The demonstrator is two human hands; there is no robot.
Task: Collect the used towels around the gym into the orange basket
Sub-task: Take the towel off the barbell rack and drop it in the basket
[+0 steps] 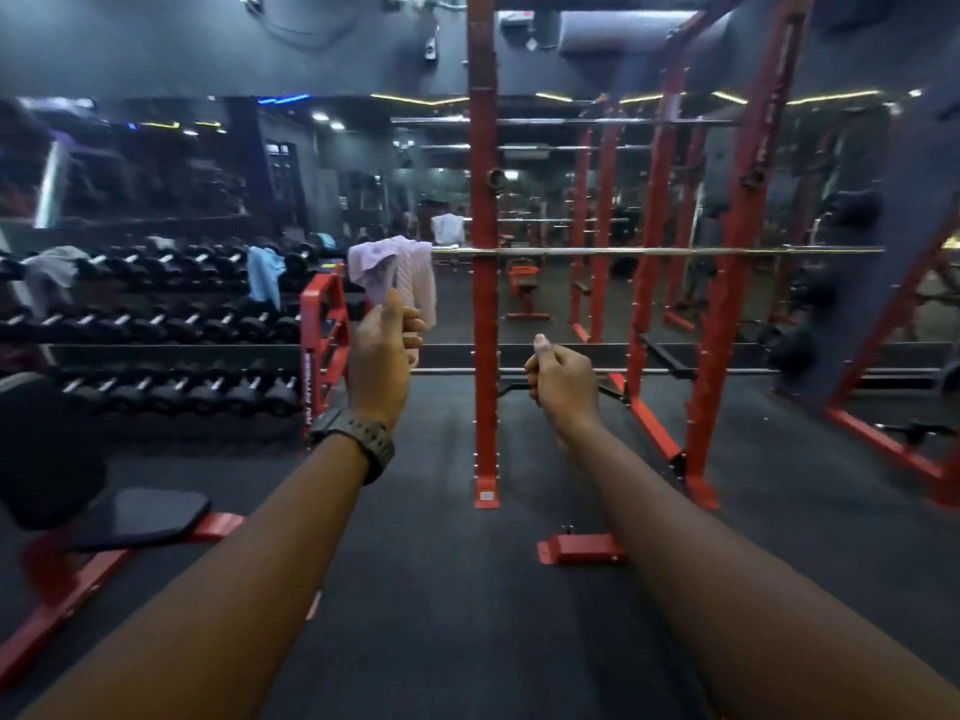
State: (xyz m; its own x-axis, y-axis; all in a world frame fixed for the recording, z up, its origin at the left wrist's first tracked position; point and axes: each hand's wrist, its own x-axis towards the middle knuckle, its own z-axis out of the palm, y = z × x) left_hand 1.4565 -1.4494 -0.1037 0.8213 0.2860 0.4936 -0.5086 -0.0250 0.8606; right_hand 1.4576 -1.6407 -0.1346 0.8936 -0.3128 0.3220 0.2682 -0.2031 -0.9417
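The fingers of the left hand are curled round the lower part of a pale lilac towel, thumb up along its near side, so the cloth is gripped and held raised in front of the person. The towel's upper part sits against the chrome barbell that lies across the red power rack; whether it rests on the bar or is already lifted clear cannot be told. A dark wristwatch is worn on the left wrist.

The right hand is extended at a lower level, well apart from the towel. Its fingers are curled in with the thumb raised, and nothing is seen between them.

Other towels in view:
- A light blue towel hangs over the dumbbell rack near its red end frame.
- A grey towel lies draped over dumbbells at the far left of the same rack.

A black-padded bench on a red frame stands at lower left on the dark rubber floor. A mirrored wall runs behind the racks. The orange basket does not appear in this view.
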